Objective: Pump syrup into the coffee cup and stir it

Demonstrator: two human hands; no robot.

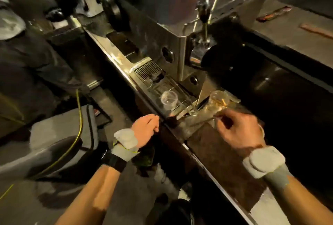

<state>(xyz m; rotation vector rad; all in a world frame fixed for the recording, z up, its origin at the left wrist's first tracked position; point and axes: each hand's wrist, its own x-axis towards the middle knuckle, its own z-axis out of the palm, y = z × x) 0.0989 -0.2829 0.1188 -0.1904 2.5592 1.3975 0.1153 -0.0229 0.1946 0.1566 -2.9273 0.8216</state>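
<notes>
Right hand (239, 131) pinches thin stirrer (224, 102) in cup (219, 100) near counter (225, 152) edge; left hand (145, 128) loosely curled, empty. Risk: unbraced light cup tips.

A steel espresso machine (176, 8) filled the 12 o'clock area, its steam wand (204, 19) hanging at 1 o'clock. A wire drip grate (148, 72) lay near centre on the counter (221, 154). A yellow cable (79, 116) trailed at 9 o'clock, over the grey floor (137, 197) at 6 o'clock
</notes>
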